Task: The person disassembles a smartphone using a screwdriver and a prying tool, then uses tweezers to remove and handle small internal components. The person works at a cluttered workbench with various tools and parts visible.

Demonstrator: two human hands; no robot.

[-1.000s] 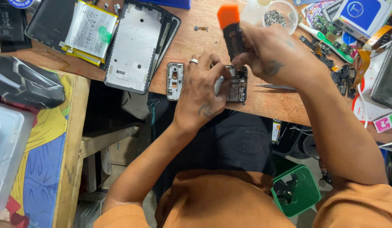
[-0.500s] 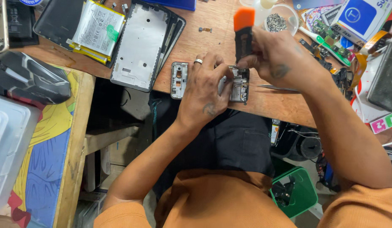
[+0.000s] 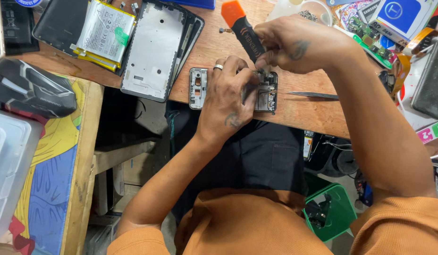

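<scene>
Nearest, orange sleeves and forearms reaching up over a dark lap toward the wooden desk (image 3: pixel 313 113). Below right, a green bin (image 3: pixel 339 215) on the floor. At the near edge of the desk, an opened phone body (image 3: pixel 268 92), back cover off, circuit board and bare frame exposed, lying flat and crosswise. Left hand (image 3: pixel 228 94), ring on one finger, spread over the middle of the phone body, fingers curled down and pressing it to the desk; its camera end sticking out at the left, its other end out at the right. Right hand (image 3: pixel 299 47) just above, closed in a pinch around a screwdriver (image 3: pixel 245 30) with black grip and orange cap, shaft angled down toward the board; tip hidden behind the fingers, so contact with a screw impossible to confirm. Beside the phone body to the right, metal tweezers (image 3: pixel 313 95) lying loose.

Judging by the layout: disassembly well under way, cover already removed, board not yet lifted out, screws or small parts apparently in hand now.

Farther back, a grey metal phone frame (image 3: pixel 153 47) stacked on a dark one, a silver battery pack (image 3: pixel 105 30) with a green sticker, small green circuit boards (image 3: pixel 370 40), a clear dish (image 3: pixel 318 12) and a blue box (image 3: pixel 403 14).
</scene>
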